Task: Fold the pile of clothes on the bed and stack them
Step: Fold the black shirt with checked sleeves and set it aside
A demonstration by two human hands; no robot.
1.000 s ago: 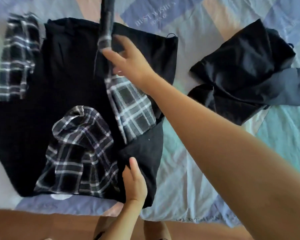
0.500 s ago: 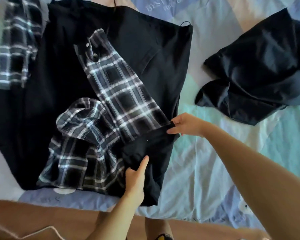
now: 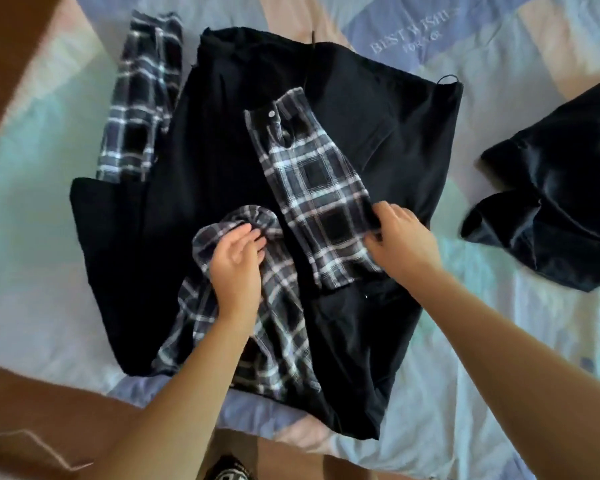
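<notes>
A black garment (image 3: 378,109) with plaid sleeves lies spread flat on the bed. One plaid sleeve (image 3: 312,181) is folded diagonally across its black body, cuff button uppermost. My right hand (image 3: 404,242) pinches that sleeve's lower right edge. My left hand (image 3: 236,268) rests with relaxed fingers on a bunched plaid part (image 3: 278,341) near the garment's front. The other plaid sleeve (image 3: 142,98) stretches out at the far left. A second dark garment (image 3: 555,202) lies crumpled and apart at the right.
The bedsheet (image 3: 499,341) is a pastel patchwork with printed lettering at the top. The bed's near edge runs along the bottom, with brown wooden floor (image 3: 32,410) below and to the left.
My right hand had the plaid sleeve lifted, laid it across the black body and moved down to its lower edge. My left hand left the black hem and went up onto the bunched plaid.
</notes>
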